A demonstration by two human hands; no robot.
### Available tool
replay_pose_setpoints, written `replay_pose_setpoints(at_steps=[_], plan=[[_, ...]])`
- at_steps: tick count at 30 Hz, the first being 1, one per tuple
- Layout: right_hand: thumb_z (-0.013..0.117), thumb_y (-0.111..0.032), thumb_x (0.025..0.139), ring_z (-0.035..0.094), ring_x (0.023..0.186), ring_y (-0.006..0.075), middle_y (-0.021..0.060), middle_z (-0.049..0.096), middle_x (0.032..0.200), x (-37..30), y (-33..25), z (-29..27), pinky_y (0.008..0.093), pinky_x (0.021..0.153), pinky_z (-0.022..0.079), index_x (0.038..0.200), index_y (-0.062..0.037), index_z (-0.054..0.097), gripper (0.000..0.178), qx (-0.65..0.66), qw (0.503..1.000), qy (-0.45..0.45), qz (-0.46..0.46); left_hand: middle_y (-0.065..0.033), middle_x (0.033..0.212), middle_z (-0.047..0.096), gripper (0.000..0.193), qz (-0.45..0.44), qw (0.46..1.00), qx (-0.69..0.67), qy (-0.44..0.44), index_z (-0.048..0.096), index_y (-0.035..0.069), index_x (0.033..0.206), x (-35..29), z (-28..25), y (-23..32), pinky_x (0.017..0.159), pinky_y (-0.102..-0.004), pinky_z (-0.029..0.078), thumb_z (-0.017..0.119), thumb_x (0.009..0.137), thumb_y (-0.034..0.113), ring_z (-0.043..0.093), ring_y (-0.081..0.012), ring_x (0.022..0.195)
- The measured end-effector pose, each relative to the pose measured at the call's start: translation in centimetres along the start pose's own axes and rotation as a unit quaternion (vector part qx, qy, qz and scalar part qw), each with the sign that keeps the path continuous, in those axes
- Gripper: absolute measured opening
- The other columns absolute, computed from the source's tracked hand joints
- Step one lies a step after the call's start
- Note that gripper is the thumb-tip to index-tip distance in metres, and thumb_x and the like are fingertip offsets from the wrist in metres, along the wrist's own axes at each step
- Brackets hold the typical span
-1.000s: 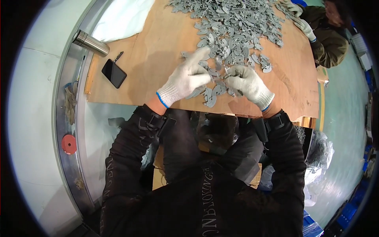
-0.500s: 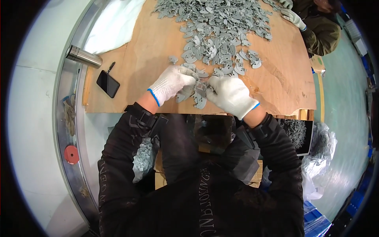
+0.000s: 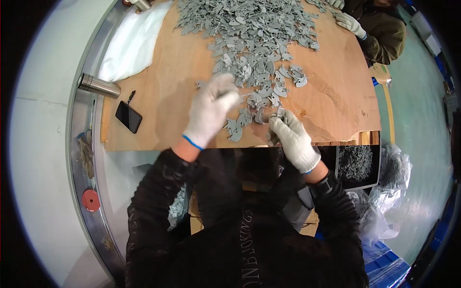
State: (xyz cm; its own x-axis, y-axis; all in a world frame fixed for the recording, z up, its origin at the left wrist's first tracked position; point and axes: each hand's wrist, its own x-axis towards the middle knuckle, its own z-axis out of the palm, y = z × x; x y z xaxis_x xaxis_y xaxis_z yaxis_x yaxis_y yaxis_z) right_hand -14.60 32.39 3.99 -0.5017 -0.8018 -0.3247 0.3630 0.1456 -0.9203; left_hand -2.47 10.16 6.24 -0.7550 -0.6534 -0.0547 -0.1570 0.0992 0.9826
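Lettering (image 3: 247, 242) on a black top (image 3: 201, 264)

Grey capital letters run in a line down the front of the person's top. More letters, fainter and partly lost in the folds, run along the left sleeve (image 3: 151, 216).

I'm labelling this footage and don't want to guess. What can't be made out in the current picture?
In the head view:
- Left hand: motion blur obscures whether it holds anything.
- Right hand: its own fingers hide much of the grey part at its fingertips.
- Grey pile: the top edge cuts it off; overlapping pieces prevent counting.
- Co-worker's farther hand: cut off by the top edge.
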Motion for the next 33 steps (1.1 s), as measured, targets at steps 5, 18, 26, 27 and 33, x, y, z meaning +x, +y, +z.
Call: replay_pose_setpoints(at_steps=[5, 18, 26, 27, 33], plan=[[0.058, -0.016, 0.116, 0.067, 0.088, 0.0107, 0.0021, 0.071, 0.104, -2.0, 3.2, 2.1, 0.0274, 0.077, 0.056, 0.126, -0.0061, 0.063, 0.015, 0.263, 0.956, 0.117, -0.055, -0.0107, 0.11, 0.081, 0.035, 0.113, 0.992, 0.055, -0.028, 0.072, 0.003, 0.13, -6.1, 7.1, 0.0, 0.087, -0.033, 0.062, 0.078, 0.096, 0.003, 0.078, -0.0175, 0.098], [0.062, -0.011, 0.113, 0.065, 0.079, 0.0087, 0.0006, 0.07, 0.101, -9.2, 5.9, -1.9, 0.0262, 0.071, 0.057, 0.12, -0.0062, 0.06, 0.009, 0.312, 0.922, 0.218, -0.073, -0.0079, 0.112, 0.075, 0.027, -0.006, 0.961, -0.11, -0.255, 0.072, 0.005, 0.124, -10.6, 13.2, 0.7, 0.088, -0.0332, 0.062, 0.068, 0.1, -0.007, 0.074, -0.0152, 0.1], [0.071, -0.015, 0.108, 0.063, 0.076, 0.01, 0.0032, 0.071, 0.1, -16.7, 9.0, -17.2, 0.0274, 0.065, 0.052, 0.121, -0.0097, 0.065, 0.015, 0.082, 0.821, 0.547, -0.145, -0.0131, 0.124, 0.07, 0.037, 0.373, 0.853, 0.35, -0.106, 0.07, 0.013, 0.123, -6.5, 6.8, -1.0, 0.105, -0.051, 0.053, 0.072, 0.089, -0.003, 0.066, -0.0412, 0.12], [0.071, -0.016, 0.108, 0.063, 0.078, 0.0094, 0.0023, 0.071, 0.099, -18.0, 10.8, -21.7, 0.0269, 0.065, 0.052, 0.122, -0.0093, 0.065, 0.016, 0.033, 0.814, 0.565, -0.13, -0.0137, 0.127, 0.07, 0.038, 0.375, 0.836, 0.395, -0.066, 0.069, 0.013, 0.124, -5.5, 4.7, -1.9, 0.109, -0.0529, 0.051, 0.071, 0.089, -0.002, 0.064, -0.0422, 0.126], [0.073, -0.019, 0.105, 0.067, 0.077, 0.0112, 0.0052, 0.072, 0.102, -23.1, 19.1, -45.1, 0.0254, 0.063, 0.052, 0.142, -0.0016, 0.063, 0.042, -0.157, 0.803, 0.575, 0.002, -0.0184, 0.153, 0.06, 0.048, 0.235, 0.846, 0.476, 0.049, 0.065, 0.014, 0.144, -3.8, -3.6, -7.9, 0.121, -0.0544, 0.044, 0.075, 0.098, 0.02, 0.053, -0.0438, 0.146]])
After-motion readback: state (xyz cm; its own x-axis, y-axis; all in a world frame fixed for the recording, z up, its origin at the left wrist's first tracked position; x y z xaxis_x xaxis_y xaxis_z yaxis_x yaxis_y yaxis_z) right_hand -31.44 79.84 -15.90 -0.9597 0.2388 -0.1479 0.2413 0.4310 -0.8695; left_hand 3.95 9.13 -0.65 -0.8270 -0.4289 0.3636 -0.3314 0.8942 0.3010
